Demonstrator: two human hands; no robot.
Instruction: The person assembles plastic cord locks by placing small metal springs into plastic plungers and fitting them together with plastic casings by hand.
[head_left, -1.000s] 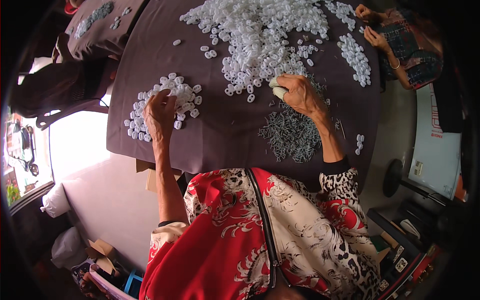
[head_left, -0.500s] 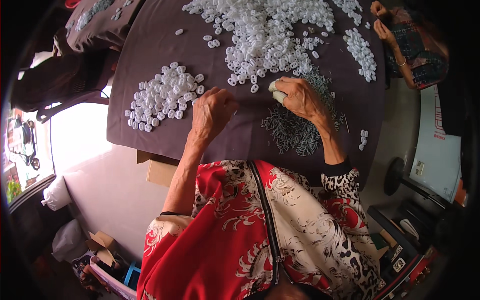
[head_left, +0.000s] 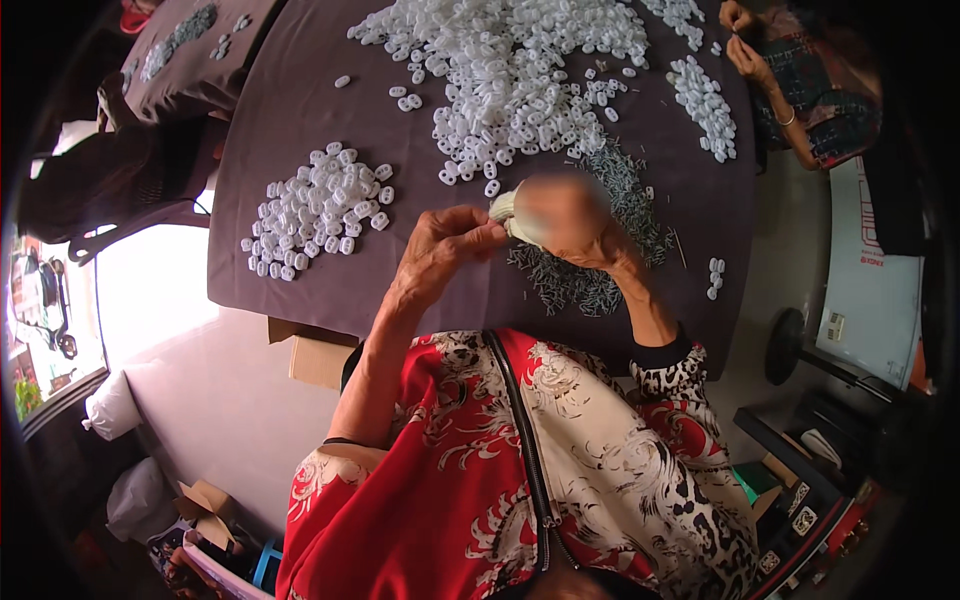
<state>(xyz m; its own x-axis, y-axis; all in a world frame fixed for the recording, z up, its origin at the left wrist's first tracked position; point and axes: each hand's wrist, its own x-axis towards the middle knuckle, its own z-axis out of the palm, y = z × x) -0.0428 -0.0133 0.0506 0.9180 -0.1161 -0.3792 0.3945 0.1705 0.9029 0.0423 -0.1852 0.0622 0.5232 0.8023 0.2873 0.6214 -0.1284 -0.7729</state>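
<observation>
My left hand (head_left: 445,248) is closed in a pinch, thumb and fingertips meeting at the right hand's fingertips. Whatever it pinches is too small or too hidden to make out. My right hand (head_left: 570,225) is closed too, pale cloth covers (head_left: 510,217) on its thumb and finger; a blur hides part of it. Under and beside the right hand spreads a heap of small grey screws (head_left: 570,287). Left of the left hand lies a pile of white oval plastic pieces with holes (head_left: 315,215). A larger heap of the same pieces (head_left: 520,80) stretches beyond both hands.
A dark cloth-covered table (head_left: 400,300) carries everything. At the far right, a co-worker's hands (head_left: 745,45) meet near a smaller white pile (head_left: 703,108). Several white pieces (head_left: 716,278) and a thin metal rod (head_left: 681,248) lie on the right. A cardboard box (head_left: 315,362) sits below the table edge.
My hands have come together: the left moved right and slightly down, and the right moved left and down, so their fingertips now meet. The whole view has shifted slightly.
</observation>
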